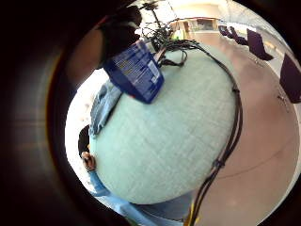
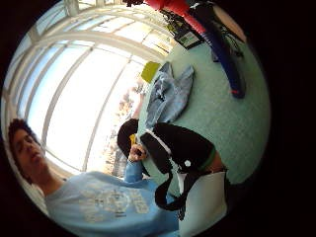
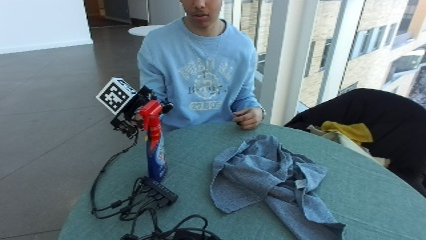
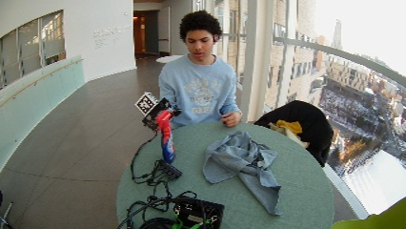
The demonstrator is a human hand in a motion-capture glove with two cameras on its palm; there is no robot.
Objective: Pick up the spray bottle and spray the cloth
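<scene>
A spray bottle [image 3: 155, 145] with a red head and a blue body stands upright over the left side of the round green table [image 3: 373, 200]. My gloved right hand [image 3: 136, 114] grips it at the red head. Its base is at or just above the tabletop; I cannot tell if it touches. A crumpled blue-grey cloth [image 3: 266, 180] lies in the middle of the table, to the right of the bottle and apart from it. The little finger side palm view looks down along the bottle's blue label [image 1: 136, 70] to the table [image 1: 174, 132], with the cloth [image 1: 103, 106] beside it.
A black hub with tangled cables [image 3: 160, 192] lies just in front of the bottle's base. A black box [image 4: 200, 212] sits at the table's near edge. The person's bare left hand [image 3: 249, 118] rests at the far edge. A black jacket [image 3: 379, 120] hangs on a chair to the right.
</scene>
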